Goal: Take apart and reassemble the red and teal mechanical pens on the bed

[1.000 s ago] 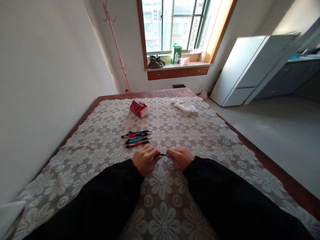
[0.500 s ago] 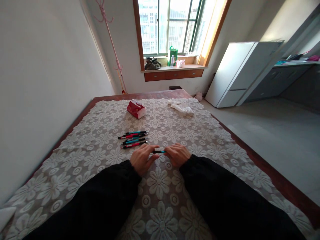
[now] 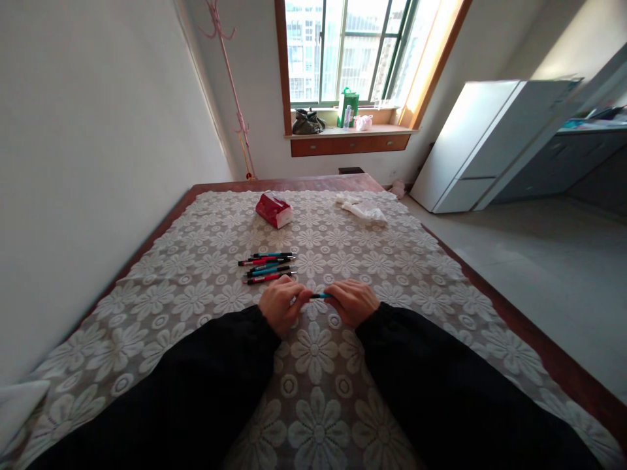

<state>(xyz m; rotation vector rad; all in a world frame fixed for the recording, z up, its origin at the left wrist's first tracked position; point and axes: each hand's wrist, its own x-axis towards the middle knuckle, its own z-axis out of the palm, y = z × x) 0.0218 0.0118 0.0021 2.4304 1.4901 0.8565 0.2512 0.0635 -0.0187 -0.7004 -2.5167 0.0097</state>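
A blue and black pen (image 3: 321, 296) is held level between my two hands, above the lace tablecloth. My left hand (image 3: 283, 305) pinches its black end with thumb and fingers. Closed around its other end is my right hand (image 3: 351, 303), which hides that tip. Just beyond my left hand lies a loose pile of several pens (image 3: 269, 267), some red and black, others blue and black, all pointing roughly sideways.
The flowered lace tablecloth (image 3: 318, 356) covers a reddish wooden table. Farther back rest a red tissue pack (image 3: 274, 210) and a crumpled white plastic bag (image 3: 365, 211). A white object (image 3: 22, 405) shows at the near left, and a wall runs along the left side.
My left thumb and fingers have closed on the pen's black end, where they were spread apart before. The whole view has shifted slightly, moving the background to the right.
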